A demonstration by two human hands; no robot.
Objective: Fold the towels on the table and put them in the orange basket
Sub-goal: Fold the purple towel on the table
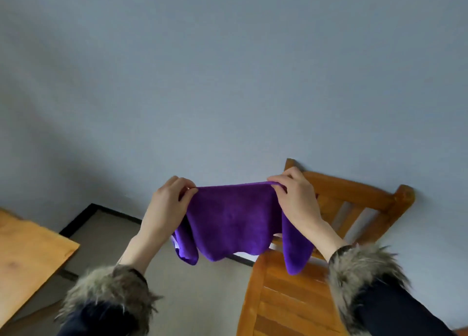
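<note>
Both hands' grip pinching one purple towel (plush, doubled over, corners drooping) aloft.

Plain domestic room, likely a home; painted pale blue wall; slatted wooden chair against it; wooden table corner; light floor edged by dark skirting.

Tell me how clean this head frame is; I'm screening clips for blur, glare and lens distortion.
Head view: soft, even light with no glare on the wall; wide-angle bending slants the wooden chair and table corner; the purple towel held up by the left hand and right hand looks slightly soft, and the fur cuffs are smeared.
</note>
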